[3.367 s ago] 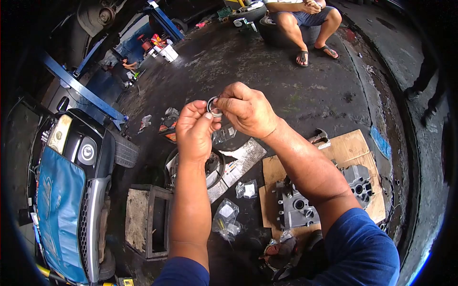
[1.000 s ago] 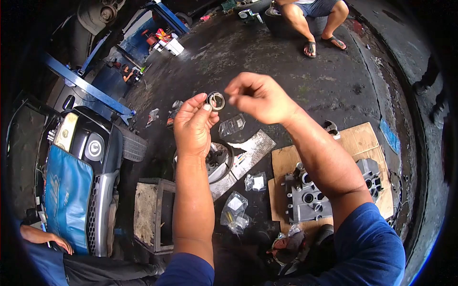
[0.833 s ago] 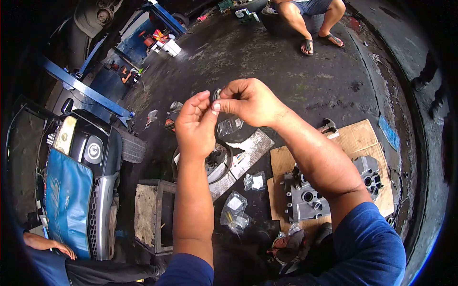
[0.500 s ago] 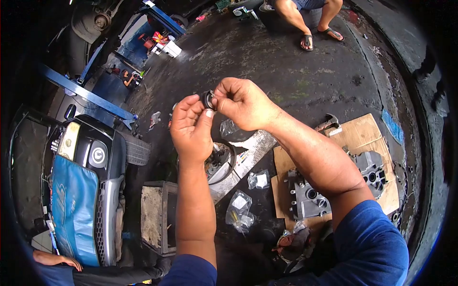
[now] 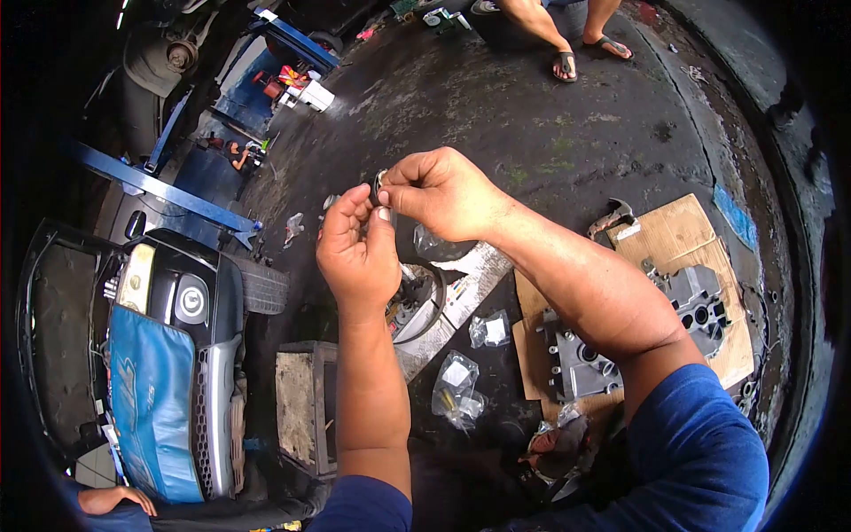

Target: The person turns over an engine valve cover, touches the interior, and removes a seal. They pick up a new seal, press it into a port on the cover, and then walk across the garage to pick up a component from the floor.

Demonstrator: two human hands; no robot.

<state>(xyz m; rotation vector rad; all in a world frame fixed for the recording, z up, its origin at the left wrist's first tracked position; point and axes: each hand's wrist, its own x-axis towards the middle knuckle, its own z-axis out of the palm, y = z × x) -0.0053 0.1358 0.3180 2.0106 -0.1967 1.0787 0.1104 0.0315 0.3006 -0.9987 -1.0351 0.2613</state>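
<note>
Both of my hands meet in front of me around a small dark ring-shaped part (image 5: 376, 189). My left hand (image 5: 359, 253) holds it from below and the left between thumb and fingertips. From the right, my right hand (image 5: 439, 193) pinches its upper edge with thumb and forefinger. The fingers hide much of the part. Below my hands, a round metal assembly (image 5: 417, 297) rests on a silvery sheet (image 5: 470, 284). Grey metal castings (image 5: 581, 363) lie on flattened cardboard (image 5: 678, 232) beneath my right forearm.
Plastic bags (image 5: 458, 390) with small parts lie on the dark floor near a wooden crate (image 5: 297, 403). A car front with a blue cover (image 5: 151, 390) stands left. Another person's feet (image 5: 565, 64) are at the top; another person's hand (image 5: 133, 498) is bottom left.
The ring-shaped part is now turned more edge-on and more covered by my fingers. My right hand has shifted slightly left. The surrounding view has shifted a little.
</note>
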